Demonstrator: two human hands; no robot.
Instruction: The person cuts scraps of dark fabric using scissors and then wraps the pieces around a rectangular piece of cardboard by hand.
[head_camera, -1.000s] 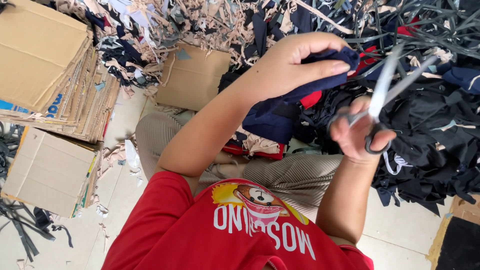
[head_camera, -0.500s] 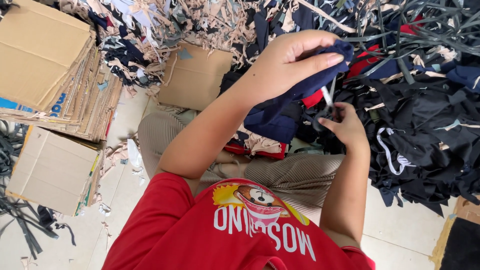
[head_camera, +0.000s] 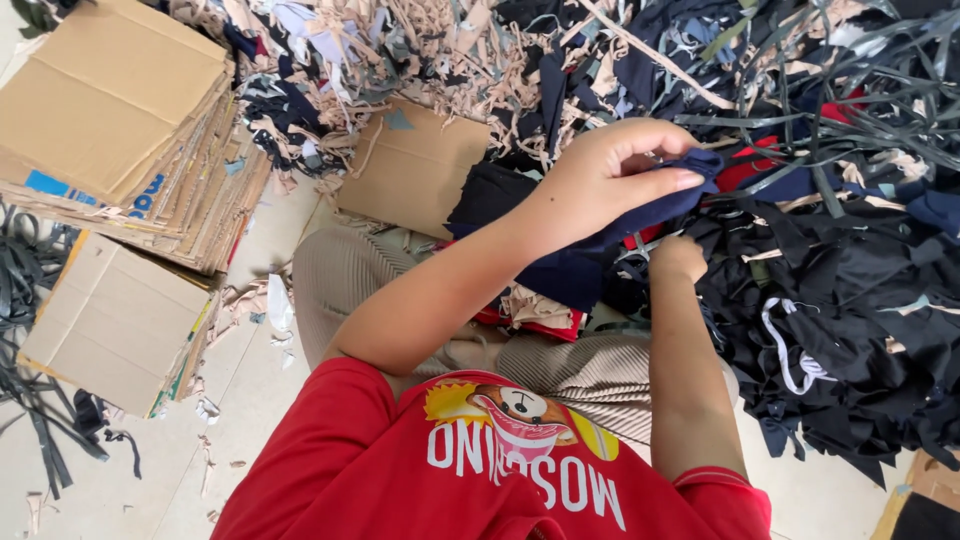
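Item one: my left hand (head_camera: 610, 175), upper centre of the frame, thumb and fingers pinched together on a dark navy fabric piece (head_camera: 640, 215) that drapes from the grip down toward the middle of the frame. Item two: my right hand (head_camera: 680, 255), just below and right of the left, curled in a loose fist under the hanging cloth; I cannot tell what it grips, since the cloth and the dark scraps hide its fingers. Item three: a red fabric scrap (head_camera: 745, 170), showing just behind the navy piece, right of my left thumb. Item four: a heap of black fabric offcuts (head_camera: 850, 330), filling the right side of the frame, touching the navy piece at its lower edge. Item five: a tangle of beige and dark strips (head_camera: 460, 60), across the upper centre. Item six: a flat cardboard sheet (head_camera: 410, 165), upper centre-left, lying just beside the strip pile. Item seven: a stack of flattened cardboard boxes (head_camera: 120, 130), upper left, with a lower stack (head_camera: 115, 320) at middle left. Item eight: my ribbed beige trousers (head_camera: 340, 280), centre, on the pale tiled floor (head_camera: 150, 470), and my red printed shirt (head_camera: 400, 470), bottom centre.
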